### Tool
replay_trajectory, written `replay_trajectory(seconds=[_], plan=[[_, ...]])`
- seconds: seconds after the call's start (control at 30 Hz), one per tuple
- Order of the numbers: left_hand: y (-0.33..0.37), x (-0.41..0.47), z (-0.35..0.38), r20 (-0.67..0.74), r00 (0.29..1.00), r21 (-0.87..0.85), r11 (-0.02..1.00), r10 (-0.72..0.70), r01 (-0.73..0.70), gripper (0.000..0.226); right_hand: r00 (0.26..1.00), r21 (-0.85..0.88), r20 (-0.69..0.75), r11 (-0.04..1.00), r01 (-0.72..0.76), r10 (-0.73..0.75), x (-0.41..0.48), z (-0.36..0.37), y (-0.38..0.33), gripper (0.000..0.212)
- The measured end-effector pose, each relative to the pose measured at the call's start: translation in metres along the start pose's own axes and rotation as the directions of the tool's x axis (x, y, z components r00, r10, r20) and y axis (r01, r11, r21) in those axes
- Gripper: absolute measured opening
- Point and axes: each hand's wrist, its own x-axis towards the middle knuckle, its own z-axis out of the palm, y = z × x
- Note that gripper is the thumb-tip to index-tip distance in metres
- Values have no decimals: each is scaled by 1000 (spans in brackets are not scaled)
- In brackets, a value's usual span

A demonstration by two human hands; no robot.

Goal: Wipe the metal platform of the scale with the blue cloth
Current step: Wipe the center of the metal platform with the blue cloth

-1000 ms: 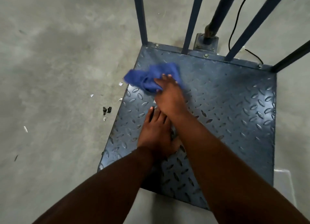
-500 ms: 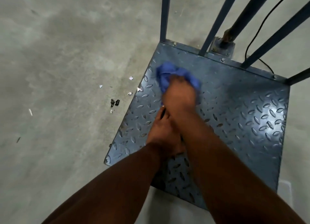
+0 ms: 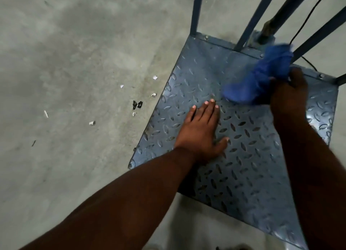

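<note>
The right hand's fingers (image 3: pixel 297 77) are curling tight around a bunched blue cloth (image 3: pixel 256 79), gripping its upper end near the far rail. The right hand (image 3: pixel 289 96) is holding the cloth so the loose end is draping down to the metal platform (image 3: pixel 243 156); whether it is touching the plate is hard to tell, as the cloth is blurred. The left hand's fingers (image 3: pixel 207 109) are lying flat and close together, thumb splayed off to the side, and the left hand (image 3: pixel 201 133) is pressing palm-down on the diamond-tread plate, well apart from the cloth. Blue upright bars (image 3: pixel 195 9) are rising from the platform's far edge, with a black cable (image 3: pixel 307 13) trailing behind them. On the concrete floor (image 3: pixel 74 62), just beside the platform's left edge, small white and black scraps (image 3: pixel 137 104) are lying scattered.
</note>
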Motion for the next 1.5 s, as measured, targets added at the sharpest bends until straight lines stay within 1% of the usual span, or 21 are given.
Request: replay_trajectory(seconds=[0.1, 0.17, 0.23, 0.27, 0.37, 0.43, 0.5, 0.63, 0.7, 0.77, 0.83, 0.97, 1.0, 1.03, 1.1, 1.13, 1.17, 1.23, 1.3, 1.43, 1.5], plan=[[-3, 2, 4, 11, 1000, 22, 1000, 10, -11, 104, 996, -202, 65, 978, -52, 67, -21, -11, 22, 27], [-4, 2, 3, 1, 1000, 40, 999, 6, -6, 103, 987, -294, 143, 949, 118, -78, -53, 9, 17, 26], [-3, 0, 5, -19, 1000, 45, 999, 18, -18, 99, 934, -257, 230, 909, 328, -272, -75, 35, 20, 26], [-3, 0, 6, -29, 999, 42, 999, 30, -29, 98, 926, -288, 242, 889, 354, -290, -77, 39, 21, 25], [-18, -10, -1, 17, 991, 55, 990, 131, -131, 94, 975, -394, 206, 906, 156, -78, -72, 26, 16, 26], [-43, -29, -7, 26, 981, 98, 976, 191, -193, 91, 977, -440, 200, 883, 162, -79, -68, 20, 20, 33], [-70, -62, -8, -26, 989, 143, 980, 146, -141, 86, 976, -468, 198, 866, 176, -91, -64, 20, 26, 37], [-89, -95, -7, -143, 988, 136, 988, -59, 79, 82, 994, -473, 111, 879, 62, -11, -69, 34, 14, 42], [-89, -93, -7, -147, 984, 113, 987, -95, 112, 80, 959, -453, 226, 854, 257, -169, -96, 52, -11, 48], [-90, -94, -6, -180, 975, 96, 984, -128, 147, 77, 834, -389, 382, 750, 536, -398, -130, 65, -27, 53], [-92, -96, -5, -205, 966, 68, 982, -159, 176, 75, 779, -338, 455, 725, 600, -431, -141, 68, -17, 45], [-90, -97, -8, -177, 970, 23, 984, -168, 175, 74, 940, -422, 207, 842, 336, -272, -110, 47, 30, 55], [-91, -97, -9, -175, 970, 15, 984, -170, 175, 74, 951, -422, 211, 857, 296, -224, -108, 43, 28, 63], [-91, -97, -9, -176, 969, 8, 985, -171, 175, 74, 935, -414, 286, 853, 319, -210, -110, 39, 23, 74], [-90, -98, -7, -189, 967, 9, 984, -173, 178, 74, 825, -333, 517, 835, 438, -227, -114, 32, 15, 81], [-90, -97, -7, -198, 964, 8, 984, -174, 180, 75, 794, -254, 559, 862, 439, -239, -113, 25, 11, 73], [-91, -97, -6, -204, 963, 5, 983, -176, 181, 75, 810, -140, 542, 927, 348, -223, -107, 19, 10, 58], [-92, -96, -6, -198, 964, 6, 983, -179, 184, 75, 868, 145, 492, 989, -13, -61, -93, 5, -5, 25], [-91, -97, -7, -193, 965, 10, 983, -178, 184, 75, 843, 401, 536, 869, -289, 33, -79, -10, -22, 12], [-89, -97, -9, -196, 964, 9, 983, -178, 184, 76, 664, 569, 747, 550, -611, -35, -74, -34, -40, 29], [-89, -97, -10, -194, 965, 12, 983, -176, 182, 76, 631, 487, 774, 587, -647, 53, -79, -27, -30, 26]])
